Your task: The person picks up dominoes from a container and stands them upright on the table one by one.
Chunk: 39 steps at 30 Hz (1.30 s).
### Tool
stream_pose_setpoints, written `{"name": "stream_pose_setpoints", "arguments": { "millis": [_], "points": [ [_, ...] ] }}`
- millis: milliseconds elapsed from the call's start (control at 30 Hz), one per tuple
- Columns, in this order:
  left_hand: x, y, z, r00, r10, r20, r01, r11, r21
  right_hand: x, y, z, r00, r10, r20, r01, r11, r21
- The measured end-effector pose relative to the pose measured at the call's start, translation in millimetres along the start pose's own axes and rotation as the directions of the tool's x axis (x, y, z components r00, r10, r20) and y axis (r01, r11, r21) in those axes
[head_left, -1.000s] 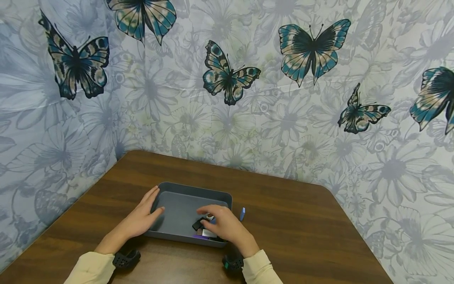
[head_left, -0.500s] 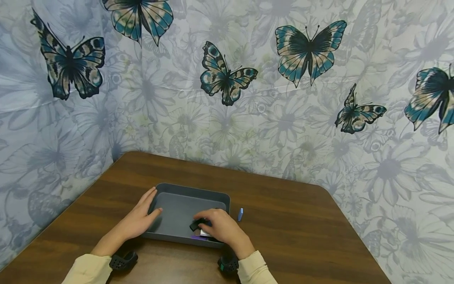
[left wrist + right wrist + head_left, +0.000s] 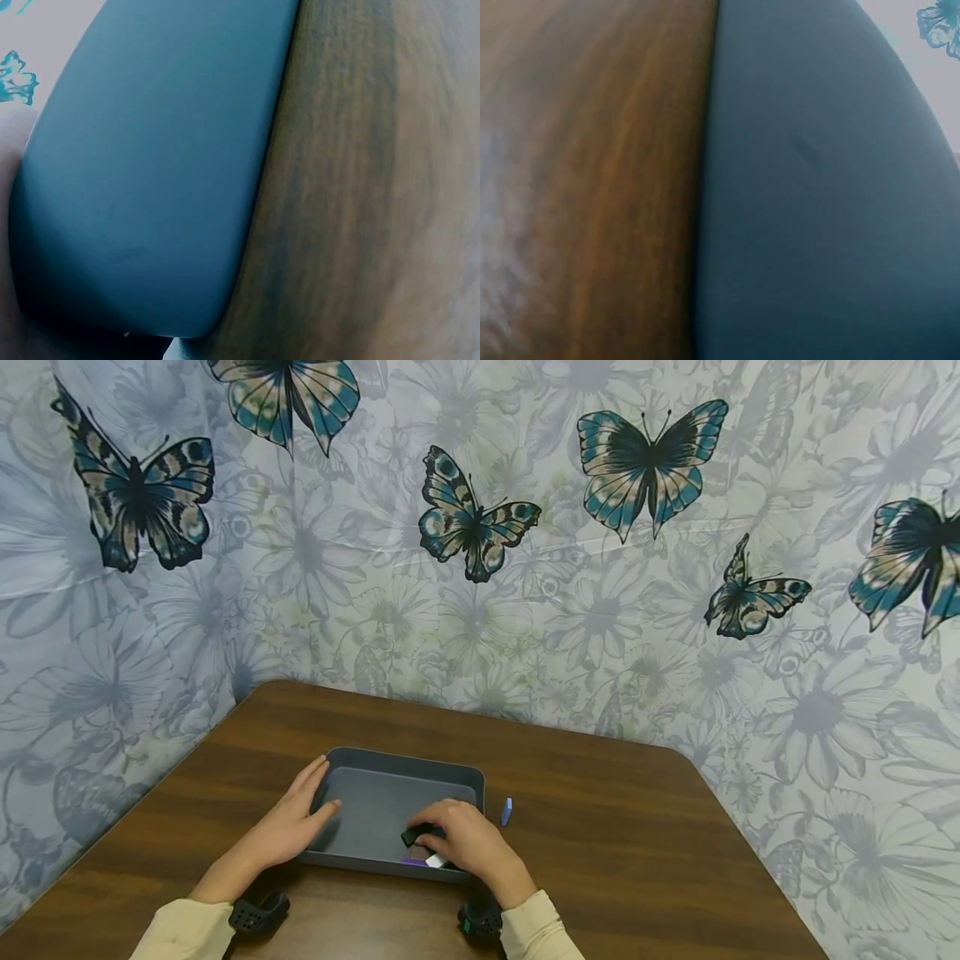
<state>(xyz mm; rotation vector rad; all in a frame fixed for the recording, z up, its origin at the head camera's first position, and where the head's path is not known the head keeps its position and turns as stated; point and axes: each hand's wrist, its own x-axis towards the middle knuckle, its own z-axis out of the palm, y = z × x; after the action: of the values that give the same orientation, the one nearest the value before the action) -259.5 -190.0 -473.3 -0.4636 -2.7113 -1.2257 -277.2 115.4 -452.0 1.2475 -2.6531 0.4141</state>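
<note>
A grey rectangular tray (image 3: 363,797) lies on the table. My left hand (image 3: 288,831) rests at its left side, fingers extended along the rim and thumb over the inside. In the tray's near right corner, my right hand (image 3: 468,843) pinches a small black block-like item (image 3: 409,836) between thumb and index finger. Beneath that hand lie a small white item (image 3: 436,861), a brownish piece (image 3: 420,853) and a flat purple piece (image 3: 413,862). The palm hides other contents. The tray's outer wall (image 3: 150,172) fills much of both wrist views.
On the wooden table (image 3: 637,860), a small blue item (image 3: 506,811) stands just right of the tray. Behind the table hangs a wall covering (image 3: 480,635) printed with flowers and butterflies.
My right hand has lowered into the small items, and its fingers have closed on the black one. The white item has turned slightly. My left hand stays at the tray's side.
</note>
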Motion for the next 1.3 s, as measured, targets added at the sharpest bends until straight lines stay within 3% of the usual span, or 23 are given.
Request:
{"name": "stream_pose_setpoints", "arguments": {
  "millis": [300,633,1300],
  "points": [
    [-1.9,2.7,-0.5,1.000,-0.005,-0.001,0.005,1.000,-0.003,-3.0,0.5,0.8,1.000,0.005,-0.019,-0.005,1.000,-0.003],
    [-0.6,5.7,1.1,1.000,-0.011,-0.004,0.011,1.000,0.009,-7.0,2.6,-1.8,0.994,0.052,-0.101,-0.039,0.991,0.125],
    [-0.7,6.3,0.9,1.000,-0.020,0.004,0.020,1.000,0.011,-10.3,6.9,-0.1,0.969,-0.017,-0.248,0.063,0.982,0.178]
  ]
}}
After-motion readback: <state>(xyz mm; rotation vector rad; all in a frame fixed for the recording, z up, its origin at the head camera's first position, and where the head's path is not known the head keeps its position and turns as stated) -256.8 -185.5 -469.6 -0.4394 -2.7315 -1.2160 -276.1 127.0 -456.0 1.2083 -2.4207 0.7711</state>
